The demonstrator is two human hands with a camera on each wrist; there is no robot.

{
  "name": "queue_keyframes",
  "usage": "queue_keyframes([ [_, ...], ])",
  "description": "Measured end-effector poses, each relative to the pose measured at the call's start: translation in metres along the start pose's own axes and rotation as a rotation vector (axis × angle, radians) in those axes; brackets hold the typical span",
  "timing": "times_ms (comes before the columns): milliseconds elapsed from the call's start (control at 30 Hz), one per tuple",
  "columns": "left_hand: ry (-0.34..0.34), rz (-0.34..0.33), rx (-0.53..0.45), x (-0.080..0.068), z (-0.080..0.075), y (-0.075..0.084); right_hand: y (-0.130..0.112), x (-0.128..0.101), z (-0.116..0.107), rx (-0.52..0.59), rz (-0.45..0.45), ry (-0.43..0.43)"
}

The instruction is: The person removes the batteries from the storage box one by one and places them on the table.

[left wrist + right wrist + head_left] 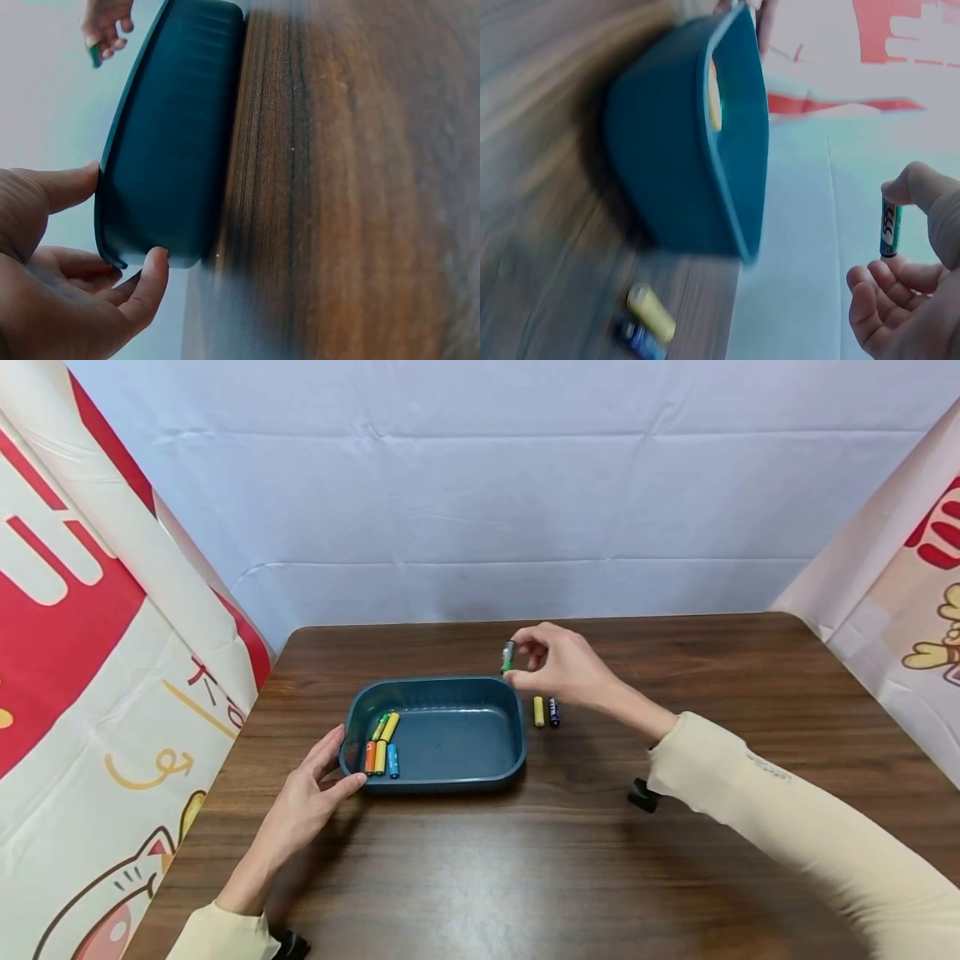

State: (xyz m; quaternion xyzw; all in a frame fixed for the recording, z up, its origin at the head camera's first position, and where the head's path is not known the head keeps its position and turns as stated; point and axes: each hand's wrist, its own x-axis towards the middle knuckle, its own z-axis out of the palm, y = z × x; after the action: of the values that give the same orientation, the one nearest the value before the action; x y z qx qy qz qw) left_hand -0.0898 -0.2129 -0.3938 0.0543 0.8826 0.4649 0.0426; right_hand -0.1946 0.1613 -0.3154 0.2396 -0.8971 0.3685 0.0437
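My right hand (pixel 562 664) pinches a green and dark battery (pixel 508 657) by its two ends between thumb and fingers. It is held up over the back right corner of a dark blue plastic tray (pixel 450 785). In the right wrist view the battery (pixel 890 226) shows white print on its side. My left hand (pixel 307 793) grips the tray's front left corner, thumb on the front rim and fingers round the left side. Inside the tray at the left lie several batteries: an orange one (pixel 370 758), a blue one (pixel 393 761), a green one (pixel 380 727) and yellow ones (pixel 390 727).
Right of the tray, a yellow battery (pixel 538 712) and a dark blue battery (pixel 554 712) lie side by side on the brown wooden table (pixel 487 877). A pale cloth (pixel 487 527) hangs behind the table, and printed cloths (pixel 60 693) hang at both sides.
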Motion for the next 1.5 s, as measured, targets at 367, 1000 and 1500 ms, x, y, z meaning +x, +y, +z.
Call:
queue_keyframes([
  [367, 0.023, 0.025, -0.001, 0.000, 0.002, -0.001, 0.077, -0.026, -0.020, -0.061, 0.060, -0.034],
  [1000, 0.027, 0.030, -0.005, 0.001, 0.005, -0.006, 0.140, -0.050, 0.003, -0.072, 0.063, -0.182],
  [1500, 0.030, 0.025, 0.001, 0.001, 0.006, -0.007, 0.144, -0.050, 0.010, -0.135, 0.027, -0.217],
])
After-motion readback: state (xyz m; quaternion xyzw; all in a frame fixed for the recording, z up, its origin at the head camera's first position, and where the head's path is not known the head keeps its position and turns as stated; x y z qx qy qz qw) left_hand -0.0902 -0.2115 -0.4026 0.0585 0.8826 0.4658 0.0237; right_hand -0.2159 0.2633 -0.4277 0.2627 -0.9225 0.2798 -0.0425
